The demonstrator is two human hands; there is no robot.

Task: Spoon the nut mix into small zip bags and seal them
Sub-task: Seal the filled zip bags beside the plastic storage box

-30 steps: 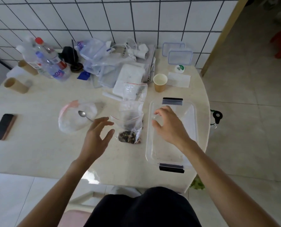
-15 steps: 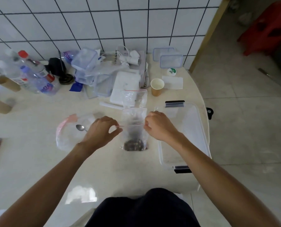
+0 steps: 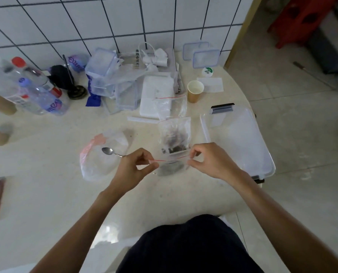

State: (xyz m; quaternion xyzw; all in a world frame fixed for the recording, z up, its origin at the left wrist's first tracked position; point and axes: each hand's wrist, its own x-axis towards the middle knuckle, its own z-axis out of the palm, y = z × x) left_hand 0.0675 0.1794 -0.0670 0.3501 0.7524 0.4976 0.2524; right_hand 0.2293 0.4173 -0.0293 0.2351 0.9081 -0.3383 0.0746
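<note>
1. The left hand (image 3: 132, 170) is pinching one end of the red zip strip of a small bag (image 3: 171, 166), and the right hand (image 3: 211, 164) is pinching the other end; the bag is hanging between them just above the worktop (image 3: 46, 194), with a dark clump of nut mix (image 3: 172, 168) sagging below the strip.
2. Both grips are sitting at the very corners, so the middle of the strip is likely going unpressed; a seal run only from the ends could be leaving a gap for nuts to slip through.
3. The load is pulling the film down, so a loosening pinch on either side would be tipping the bag and spilling mix onto the worktop.
4. Just beyond the hands, another filled bag (image 3: 174, 138) is lying flat; a dropping bag could be landing on it and knocking it aside.
5. Left of the left hand, the spoon (image 3: 111, 151) is resting on a larger clear bag (image 3: 101, 156), close enough for a stray wrist to be nudging it.
6. Right of the right hand, the clear tub (image 3: 241, 142) is reaching the worktop edge, where a bump could be shoving it off.
</note>
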